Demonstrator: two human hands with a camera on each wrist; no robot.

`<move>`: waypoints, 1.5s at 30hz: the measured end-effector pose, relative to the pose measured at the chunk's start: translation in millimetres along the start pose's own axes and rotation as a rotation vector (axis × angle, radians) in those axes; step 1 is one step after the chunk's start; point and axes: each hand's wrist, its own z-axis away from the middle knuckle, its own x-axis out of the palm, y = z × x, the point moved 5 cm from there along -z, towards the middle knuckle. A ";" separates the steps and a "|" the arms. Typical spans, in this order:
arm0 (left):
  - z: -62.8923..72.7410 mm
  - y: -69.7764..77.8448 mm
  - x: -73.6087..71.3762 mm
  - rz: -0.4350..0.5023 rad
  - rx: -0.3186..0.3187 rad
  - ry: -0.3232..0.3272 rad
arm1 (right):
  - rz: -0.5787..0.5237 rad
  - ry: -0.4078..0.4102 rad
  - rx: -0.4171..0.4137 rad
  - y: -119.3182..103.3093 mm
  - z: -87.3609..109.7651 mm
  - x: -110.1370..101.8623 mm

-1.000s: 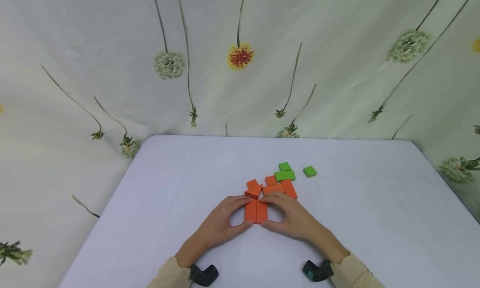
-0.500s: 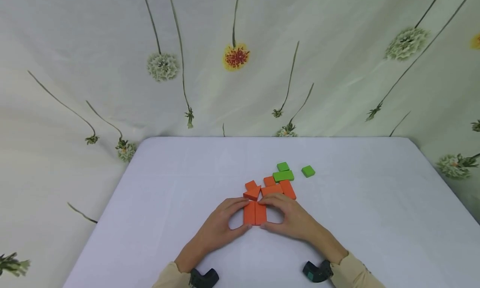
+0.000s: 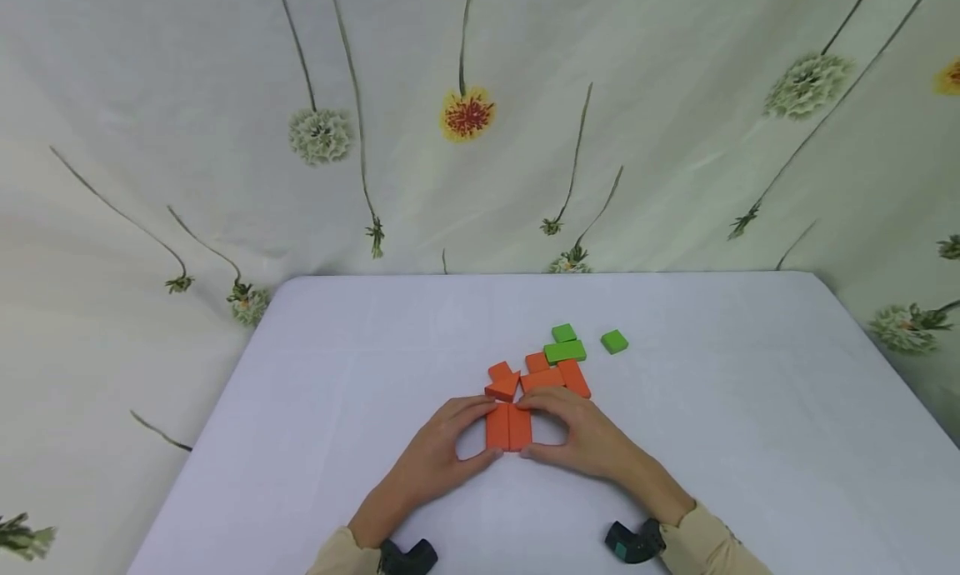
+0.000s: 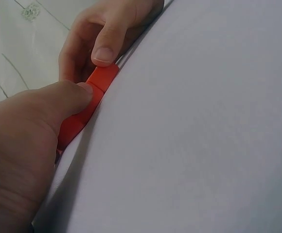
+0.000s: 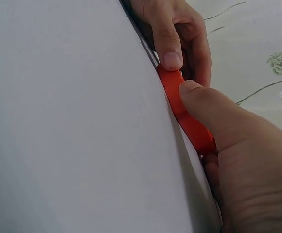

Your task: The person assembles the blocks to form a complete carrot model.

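Two orange rectangular blocks lie side by side, long sides together, on the white table [image 3: 337,442]. My left hand [image 3: 437,450] grips the left block [image 3: 497,427] between thumb at its near end and fingers at its far end. In the same way my right hand [image 3: 588,437] holds the right block [image 3: 520,429]. Both wrist views show the thumbs pressed on the near ends of the orange blocks, low at the table surface. Just beyond the fingertips sits an orange triangular block [image 3: 504,387].
Behind the hands lie a small orange block [image 3: 499,370], another small one [image 3: 537,362] and two longer orange blocks, one flat [image 3: 542,380], one slanted [image 3: 574,378]. Farther back are a long green block [image 3: 565,352] and two green squares [image 3: 563,332] [image 3: 614,342]. A flowered cloth [image 3: 405,183] hangs behind.
The head view has shifted slightly, so the scene slides a little left. Both hands keep their hold, and the two orange blocks stay side by side.
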 end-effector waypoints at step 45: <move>0.0 -1.6 0.9 0.005 -0.092 -0.076 | 0.131 0.306 0.031 17.9 4.9 -44.5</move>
